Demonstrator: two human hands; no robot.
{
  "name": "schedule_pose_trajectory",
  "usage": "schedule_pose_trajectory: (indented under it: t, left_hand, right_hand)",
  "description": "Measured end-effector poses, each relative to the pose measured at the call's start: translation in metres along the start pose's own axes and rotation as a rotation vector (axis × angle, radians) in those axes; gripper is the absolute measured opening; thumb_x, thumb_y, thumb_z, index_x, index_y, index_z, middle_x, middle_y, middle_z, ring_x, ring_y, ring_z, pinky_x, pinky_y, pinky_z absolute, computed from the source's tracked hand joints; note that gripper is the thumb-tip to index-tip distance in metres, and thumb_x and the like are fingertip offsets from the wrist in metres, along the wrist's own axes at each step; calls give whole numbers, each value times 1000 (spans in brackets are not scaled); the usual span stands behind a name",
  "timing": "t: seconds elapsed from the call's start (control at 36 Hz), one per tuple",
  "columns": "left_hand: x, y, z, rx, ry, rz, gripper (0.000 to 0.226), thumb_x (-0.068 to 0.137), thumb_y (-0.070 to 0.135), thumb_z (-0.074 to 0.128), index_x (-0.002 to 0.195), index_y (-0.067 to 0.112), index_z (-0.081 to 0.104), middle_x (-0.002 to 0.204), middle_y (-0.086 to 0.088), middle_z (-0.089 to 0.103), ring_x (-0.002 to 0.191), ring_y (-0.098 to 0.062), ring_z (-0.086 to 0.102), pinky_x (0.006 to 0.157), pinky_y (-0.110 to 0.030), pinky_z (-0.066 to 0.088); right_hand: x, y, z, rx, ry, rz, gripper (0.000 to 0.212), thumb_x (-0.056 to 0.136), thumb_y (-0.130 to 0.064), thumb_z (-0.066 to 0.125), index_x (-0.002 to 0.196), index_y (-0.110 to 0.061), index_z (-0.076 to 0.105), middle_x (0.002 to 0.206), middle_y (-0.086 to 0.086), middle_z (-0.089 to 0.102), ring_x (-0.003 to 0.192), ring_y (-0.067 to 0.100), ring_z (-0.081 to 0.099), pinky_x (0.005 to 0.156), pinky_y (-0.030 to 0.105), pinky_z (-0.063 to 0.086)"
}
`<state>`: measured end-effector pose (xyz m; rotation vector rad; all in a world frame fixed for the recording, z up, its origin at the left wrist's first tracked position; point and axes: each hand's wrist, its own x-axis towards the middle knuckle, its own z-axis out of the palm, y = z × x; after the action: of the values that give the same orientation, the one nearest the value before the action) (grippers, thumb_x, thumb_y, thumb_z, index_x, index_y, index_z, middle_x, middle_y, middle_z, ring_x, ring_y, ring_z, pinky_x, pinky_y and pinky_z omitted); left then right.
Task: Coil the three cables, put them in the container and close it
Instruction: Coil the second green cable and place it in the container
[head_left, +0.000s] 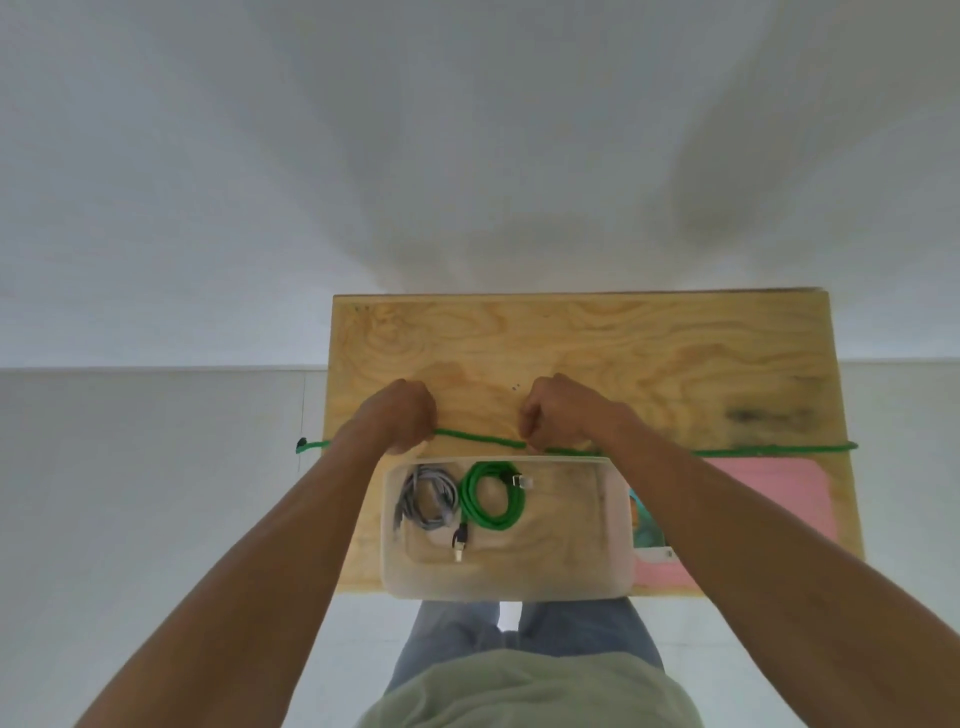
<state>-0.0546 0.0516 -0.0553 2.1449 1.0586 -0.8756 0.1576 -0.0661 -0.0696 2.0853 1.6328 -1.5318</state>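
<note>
Clear container (618, 519) open at near edge of plywood table (597, 343), no lid on it. Inside container, left end: grey cable (422, 499) coiled. Just right of grey coil, still inside: green coiled cable (491, 498), one black plug lying toward container's near wall, other plug at coil's top right. Third cable, long green one (475, 439), uncoiled, stretched straight across table just behind container's far rim; left end hanging off table's left edge, right end reaching table's right edge. Left hand (405, 413) behind container's far-left corner, fingers curled tight round long green cable. Right hand (558, 410) behind container's far rim near middle, fist closed, pinching same cable. Pink sheet (769, 493) flat on table right of container, teal object (647, 525) between sheet and container wall, partly hidden by right forearm
</note>
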Motion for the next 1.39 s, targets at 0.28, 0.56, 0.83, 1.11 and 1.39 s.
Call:
schedule_pose_trajectory:
  t: [0.28,0.56,0.83,1.11,1.39]
  left_hand:
    - [-19,7,-38,-437,290,54,8,91,16,64,85,20,62,89,-6,71,86,-26,66,78,-38,55]
    - [-72,24,-84,-681,584,194,12,99,19,58,96,14,69,78,-5,71,65,-16,64,56,-12,46]
    - [-139,33,-116,-1016,775,347,28,100,36,57,100,12,72,86,-5,74,79,-16,73,81,-33,56]
    - [-161,36,-87,-959,719,271,17,100,21,59,98,9,71,100,-9,76,101,-27,71,92,-43,57]
    - [-205,68,-122,-1590,708,366,29,104,28,52,111,3,66,74,-4,65,66,-17,67,62,-32,56]
  right_hand:
    - [-11,-17,-18,34,371,10,12,86,-18,71,98,-16,71,102,5,67,94,23,62,78,31,49]
    - [-59,-84,-74,143,1002,-101,7,91,-14,64,96,-11,68,96,9,66,86,26,62,76,36,50]
    - [-138,-160,-107,627,1251,-337,7,85,-19,75,88,-15,70,80,-8,69,66,13,68,68,24,56]
    - [-184,-194,-124,850,1230,-437,14,82,-15,78,94,-14,72,85,3,73,74,23,73,74,38,62]
    - [-196,-156,-100,634,516,-297,33,91,-42,66,113,-18,69,110,0,73,99,19,72,90,40,55]
